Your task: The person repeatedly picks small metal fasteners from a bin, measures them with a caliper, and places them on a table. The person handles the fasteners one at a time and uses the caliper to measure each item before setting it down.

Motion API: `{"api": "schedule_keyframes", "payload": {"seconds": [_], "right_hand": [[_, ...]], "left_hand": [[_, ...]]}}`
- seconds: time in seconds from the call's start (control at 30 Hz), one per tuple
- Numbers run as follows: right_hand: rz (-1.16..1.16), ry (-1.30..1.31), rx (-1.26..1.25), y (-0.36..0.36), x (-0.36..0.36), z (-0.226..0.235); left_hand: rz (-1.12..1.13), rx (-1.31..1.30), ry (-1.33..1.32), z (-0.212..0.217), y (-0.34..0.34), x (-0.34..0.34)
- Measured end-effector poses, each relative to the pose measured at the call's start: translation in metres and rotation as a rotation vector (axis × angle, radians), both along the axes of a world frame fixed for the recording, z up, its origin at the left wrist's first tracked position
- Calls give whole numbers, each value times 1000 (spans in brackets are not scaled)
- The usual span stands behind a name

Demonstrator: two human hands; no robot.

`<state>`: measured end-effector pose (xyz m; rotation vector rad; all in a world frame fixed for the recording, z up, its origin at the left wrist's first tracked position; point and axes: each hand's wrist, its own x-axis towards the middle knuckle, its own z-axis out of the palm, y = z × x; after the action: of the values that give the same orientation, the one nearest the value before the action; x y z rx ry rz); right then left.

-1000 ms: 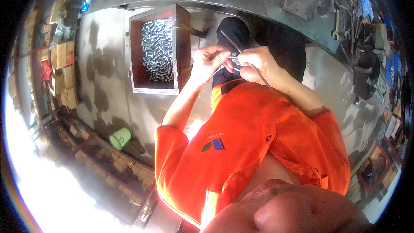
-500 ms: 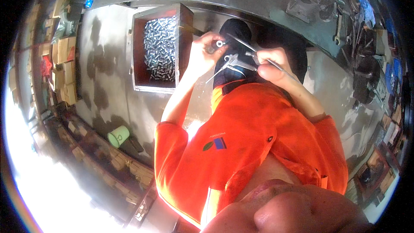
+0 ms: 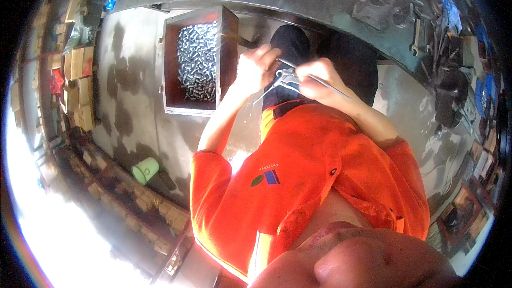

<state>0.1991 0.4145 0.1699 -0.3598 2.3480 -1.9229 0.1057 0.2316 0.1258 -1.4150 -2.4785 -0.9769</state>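
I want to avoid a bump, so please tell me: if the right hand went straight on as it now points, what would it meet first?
Most likely the left hand, ahead of the right hand along the thin rod it holds, though depth is unclear.

A head-worn fisheye camera looks steeply down from near above the hands [image 3: 260, 67].
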Motion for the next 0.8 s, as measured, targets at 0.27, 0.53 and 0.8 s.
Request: {"api": "schedule_keyframes", "payload": {"seconds": [0.27, 0.53, 0.8], "right_hand": [[-65, 33, 20, 11, -11, -5], [-152, 40, 69, 30, 10, 9], [-133, 63, 42, 28, 10, -4]], "left_hand": [[141, 31, 78, -12, 1, -26], [172, 37, 7, -19, 40, -108], [204, 672, -831, 51, 126, -185]]}}
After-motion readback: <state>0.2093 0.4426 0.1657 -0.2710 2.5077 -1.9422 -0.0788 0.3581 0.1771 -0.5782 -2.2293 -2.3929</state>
